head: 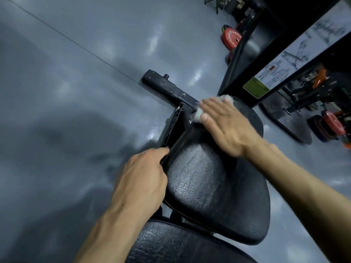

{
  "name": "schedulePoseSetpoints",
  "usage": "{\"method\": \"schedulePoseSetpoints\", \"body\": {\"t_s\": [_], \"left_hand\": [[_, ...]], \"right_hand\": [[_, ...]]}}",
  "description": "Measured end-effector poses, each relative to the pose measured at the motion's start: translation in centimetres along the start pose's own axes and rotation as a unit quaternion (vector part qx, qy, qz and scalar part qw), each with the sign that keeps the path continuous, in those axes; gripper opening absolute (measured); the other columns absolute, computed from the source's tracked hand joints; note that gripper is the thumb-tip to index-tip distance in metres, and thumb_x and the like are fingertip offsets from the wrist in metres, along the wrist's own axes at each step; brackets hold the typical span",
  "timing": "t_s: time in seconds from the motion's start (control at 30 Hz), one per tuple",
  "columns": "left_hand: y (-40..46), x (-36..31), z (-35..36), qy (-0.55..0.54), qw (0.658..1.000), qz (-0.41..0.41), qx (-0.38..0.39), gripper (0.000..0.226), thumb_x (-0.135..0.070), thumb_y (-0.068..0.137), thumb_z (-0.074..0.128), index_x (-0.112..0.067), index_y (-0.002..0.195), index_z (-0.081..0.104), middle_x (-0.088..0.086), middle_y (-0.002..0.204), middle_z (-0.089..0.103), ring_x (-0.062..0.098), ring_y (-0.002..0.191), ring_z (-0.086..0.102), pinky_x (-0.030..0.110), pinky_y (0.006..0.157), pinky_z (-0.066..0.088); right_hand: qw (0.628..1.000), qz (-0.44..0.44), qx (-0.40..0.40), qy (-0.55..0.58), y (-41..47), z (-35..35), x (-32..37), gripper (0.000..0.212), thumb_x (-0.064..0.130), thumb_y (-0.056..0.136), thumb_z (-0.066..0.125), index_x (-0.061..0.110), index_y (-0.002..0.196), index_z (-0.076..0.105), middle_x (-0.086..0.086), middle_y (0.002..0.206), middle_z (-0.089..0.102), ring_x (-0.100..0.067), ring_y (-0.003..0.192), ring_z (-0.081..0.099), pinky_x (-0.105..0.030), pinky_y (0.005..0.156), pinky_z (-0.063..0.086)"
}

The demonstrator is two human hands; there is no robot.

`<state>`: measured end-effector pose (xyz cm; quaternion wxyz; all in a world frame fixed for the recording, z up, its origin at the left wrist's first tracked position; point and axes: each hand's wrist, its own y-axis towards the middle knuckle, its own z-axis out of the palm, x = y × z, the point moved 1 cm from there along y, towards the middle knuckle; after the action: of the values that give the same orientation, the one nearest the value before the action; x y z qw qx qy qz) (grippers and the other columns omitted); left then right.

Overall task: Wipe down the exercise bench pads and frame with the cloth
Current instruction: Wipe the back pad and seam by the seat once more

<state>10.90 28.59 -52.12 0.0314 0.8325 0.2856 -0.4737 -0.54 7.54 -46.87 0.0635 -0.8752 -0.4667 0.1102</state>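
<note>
While the left hand (140, 173) curls its fingers around the seat pad (214, 186) edge to steady it, the right hand (226, 124) presses flat, spread fingers onto the cloth (198, 115) beneath them, at the pad's far end.

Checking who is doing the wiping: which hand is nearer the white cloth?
Right. The right hand presses flat on the white cloth at the far end of the seat pad; the left hand grips the pad's near left edge, apart from it.
</note>
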Motion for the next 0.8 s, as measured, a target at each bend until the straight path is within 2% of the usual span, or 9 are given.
{"method": "schedulePoseSetpoints", "body": {"t_s": [0.1,0.17,0.27,0.37,0.43,0.5,0.57,0.7,0.8], "left_hand": [[0.2,0.0,0.2,-0.007,1.0,0.007,-0.01,0.052,-0.009,0.099,0.044,-0.039,0.138,0.061,-0.007,0.13,0.069,0.019,0.123,0.06,0.032,0.097,0.047],[0.3,-0.1,0.3,-0.001,1.0,0.012,-0.01,0.052,-0.008,0.098,0.044,-0.039,0.136,0.062,-0.006,0.128,0.07,0.021,0.122,0.061,0.033,0.097,0.048],[0.1,-0.2,0.3,-0.005,1.0,0.0,-0.011,0.049,-0.005,0.098,0.046,-0.035,0.131,0.066,-0.003,0.127,0.071,0.023,0.119,0.061,0.033,0.095,0.045],[-0.2,-0.1,0.0,-0.014,1.0,-0.001,-0.005,0.047,-0.003,0.097,0.045,-0.034,0.125,0.067,-0.007,0.123,0.07,0.02,0.114,0.062,0.032,0.089,0.048],[-0.2,0.0,-0.2,-0.007,1.0,0.0,0.004,0.052,-0.004,0.098,0.044,-0.038,0.131,0.063,-0.012,0.128,0.067,0.017,0.118,0.06,0.03,0.091,0.048],[-0.2,0.1,-0.6,0.001,1.0,-0.001,0.011,0.054,-0.006,0.098,0.043,-0.042,0.136,0.059,-0.013,0.132,0.065,0.017,0.122,0.059,0.03,0.094,0.049],[-0.2,0.4,-0.9,0.009,1.0,-0.005,0.014,0.052,-0.009,0.099,0.043,-0.041,0.136,0.059,-0.012,0.134,0.065,0.019,0.125,0.058,0.032,0.096,0.05],[0.0,1.0,-1.2,0.044,0.999,-0.013,0.028,0.046,-0.012,0.098,0.044,-0.034,0.135,0.059,-0.009,0.137,0.064,0.022,0.129,0.057,0.038,0.102,0.049],[0.0,1.1,-1.4,0.051,0.998,-0.021,0.041,0.04,-0.01,0.096,0.046,-0.03,0.127,0.063,-0.007,0.132,0.067,0.025,0.127,0.059,0.04,0.1,0.05]], "right_hand": [[0.996,-0.088,0.004,0.017,-3.2,1.0,4.3,0.077,0.06,0.103,0.005,0.016,0.159,0.034,-0.001,0.166,0.028,-0.013,0.156,0.014,-0.038,0.128,0.008],[0.993,-0.116,0.021,0.019,-3.7,1.0,4.3,0.07,0.055,0.105,0.009,0.019,0.158,0.035,0.002,0.165,0.03,-0.01,0.156,0.016,-0.037,0.128,0.009],[0.997,-0.072,0.018,0.032,-0.7,0.0,0.7,0.069,0.053,0.105,0.008,0.019,0.153,0.044,0.002,0.16,0.042,-0.012,0.152,0.026,-0.039,0.127,0.011],[1.0,-0.011,-0.02,0.021,2.9,-1.1,-3.4,0.079,0.055,0.102,0.004,0.011,0.139,0.058,-0.01,0.144,0.057,-0.025,0.138,0.046,-0.042,0.121,0.026],[0.997,0.059,-0.013,0.037,4.3,-1.7,-5.3,0.082,0.059,0.103,0.004,0.009,0.139,0.058,-0.016,0.143,0.057,-0.03,0.137,0.047,-0.041,0.118,0.03],[0.987,0.137,0.008,0.087,5.3,-2.0,-6.4,0.078,0.059,0.106,0.01,0.008,0.141,0.057,-0.018,0.147,0.054,-0.031,0.139,0.046,-0.039,0.117,0.031],[0.979,0.175,0.024,0.099,6.1,-2.2,-6.3,0.08,0.063,0.105,0.013,0.006,0.139,0.059,-0.021,0.146,0.054,-0.034,0.138,0.047,-0.04,0.115,0.033],[0.992,0.12,0.019,0.026,5.9,-2.1,-5.2,0.078,0.063,0.104,0.008,0.018,0.13,0.066,-0.015,0.139,0.059,-0.034,0.133,0.051,-0.044,0.108,0.037],[0.997,0.074,0.011,0.025,4.8,-2.4,-2.9,0.077,0.061,0.103,0.008,0.019,0.115,0.07,-0.012,0.126,0.065,-0.032,0.125,0.055,-0.041,0.106,0.039]]}}
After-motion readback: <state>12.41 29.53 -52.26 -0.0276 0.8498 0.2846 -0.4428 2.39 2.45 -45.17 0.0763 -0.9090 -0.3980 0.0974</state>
